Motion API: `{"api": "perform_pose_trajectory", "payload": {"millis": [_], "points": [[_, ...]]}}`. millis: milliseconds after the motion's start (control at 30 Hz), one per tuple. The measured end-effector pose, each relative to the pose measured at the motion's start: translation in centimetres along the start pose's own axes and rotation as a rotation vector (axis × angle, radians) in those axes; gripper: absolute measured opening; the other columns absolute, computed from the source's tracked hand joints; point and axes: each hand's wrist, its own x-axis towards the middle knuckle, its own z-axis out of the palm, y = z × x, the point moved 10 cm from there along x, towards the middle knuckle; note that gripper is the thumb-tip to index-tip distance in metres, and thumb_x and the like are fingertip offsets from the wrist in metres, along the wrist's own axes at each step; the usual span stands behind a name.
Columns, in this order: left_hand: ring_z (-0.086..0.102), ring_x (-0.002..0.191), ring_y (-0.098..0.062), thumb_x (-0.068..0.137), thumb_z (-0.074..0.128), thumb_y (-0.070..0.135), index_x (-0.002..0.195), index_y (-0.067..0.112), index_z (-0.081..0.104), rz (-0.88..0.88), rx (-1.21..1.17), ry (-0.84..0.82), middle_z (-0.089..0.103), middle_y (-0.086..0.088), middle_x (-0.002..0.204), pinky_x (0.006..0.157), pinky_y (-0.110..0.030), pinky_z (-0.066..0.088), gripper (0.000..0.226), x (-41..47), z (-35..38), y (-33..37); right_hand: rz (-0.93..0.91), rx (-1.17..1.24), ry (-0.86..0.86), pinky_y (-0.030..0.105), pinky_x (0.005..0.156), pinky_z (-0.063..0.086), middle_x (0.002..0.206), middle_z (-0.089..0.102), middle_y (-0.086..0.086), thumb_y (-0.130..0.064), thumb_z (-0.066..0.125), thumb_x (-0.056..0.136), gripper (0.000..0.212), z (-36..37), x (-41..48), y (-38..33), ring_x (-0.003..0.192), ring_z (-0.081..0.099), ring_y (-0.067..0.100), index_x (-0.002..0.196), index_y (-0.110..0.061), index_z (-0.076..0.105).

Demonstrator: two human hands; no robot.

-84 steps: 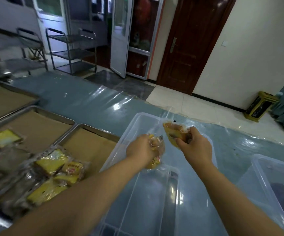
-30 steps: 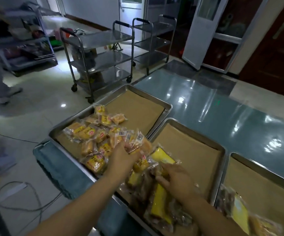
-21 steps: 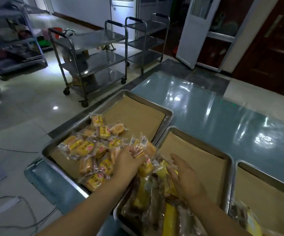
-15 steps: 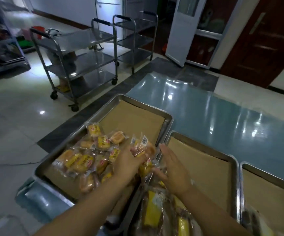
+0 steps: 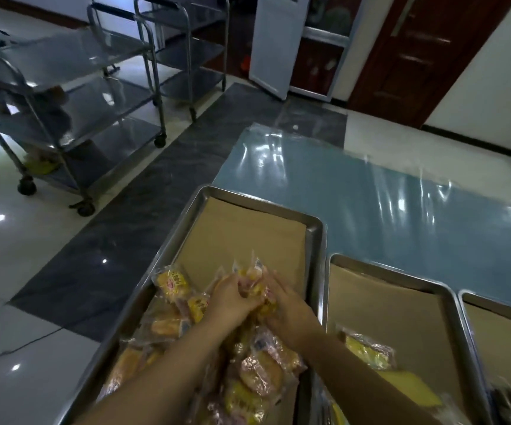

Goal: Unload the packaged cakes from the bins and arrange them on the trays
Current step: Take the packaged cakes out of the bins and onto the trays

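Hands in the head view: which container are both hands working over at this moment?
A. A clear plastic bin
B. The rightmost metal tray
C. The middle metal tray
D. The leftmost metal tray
D: the left hand and the right hand meet on packaged cakes above the leftmost tray, and the middle tray lies off to their right.

Fingertips of left hand (image 5: pixel 231 297) and right hand (image 5: pixel 288 305) buried among packaged cakes (image 5: pixel 260 372), right hand's grip unclear, wrapper print too small to read, left tray (image 5: pixel 168 259) near end and both forearms cut by bottom edge, right tray (image 5: pixel 465 297) cut by right edge, near-right yellow packets (image 5: pixel 407 384) motion-blurred
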Motion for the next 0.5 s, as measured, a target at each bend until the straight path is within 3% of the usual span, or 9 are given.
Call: {"api": "perform_pose_trajectory", "payload": {"millis": [100, 200, 367, 500], "points": [[0.052, 0.105, -0.015, 0.075, 0.073, 0.034, 0.109, 0.023, 0.058, 0.095, 0.251, 0.057, 0.058, 0.003, 0.109, 0.079, -0.019, 0.038, 0.038, 0.7, -0.9, -0.3, 0.078, -0.116, -0.042, 0.036, 0.116, 0.021, 0.157, 0.017, -0.007, -0.027, 0.053, 0.093, 0.075, 1.6, 0.8, 1.0, 0.142, 0.016, 0.010, 0.149, -0.036, 0.005], [0.035, 0.125, -0.021, 0.076, 0.070, 0.037, 0.132, 0.030, 0.045, 0.197, 0.463, 0.173, 0.045, -0.001, 0.134, 0.100, -0.030, 0.030, 0.061, 0.7, -2.0, 0.0, 0.190, -0.121, -0.098, 0.038, 0.114, 0.025, 0.156, 0.020, -0.005, -0.024, 0.047, 0.096, 0.066, 2.8, 0.8, 2.6, 0.140, 0.024, 0.018, 0.148, -0.041, 0.009], [0.023, 0.135, -0.023, 0.079, 0.068, 0.039, 0.143, 0.037, 0.026, 0.250, 0.534, 0.157, 0.025, 0.001, 0.152, 0.107, -0.038, 0.027, 0.076, 0.9, -1.7, 0.2, 0.287, -0.029, -0.077, 0.031, 0.102, 0.037, 0.147, 0.037, -0.004, -0.026, 0.048, 0.096, 0.056, 2.6, 0.9, 3.4, 0.127, 0.042, 0.019, 0.144, -0.041, 0.024], [0.020, 0.134, -0.022, 0.080, 0.065, 0.038, 0.140, 0.037, 0.032, 0.277, 0.491, 0.175, 0.032, 0.002, 0.146, 0.107, -0.039, 0.027, 0.069, 0.5, -1.6, 1.7, 0.278, 0.050, 0.038, 0.029, 0.098, 0.043, 0.133, 0.051, -0.008, -0.024, 0.053, 0.091, 0.048, 0.4, 0.7, 2.6, 0.118, 0.050, 0.013, 0.136, -0.035, 0.040]]}}
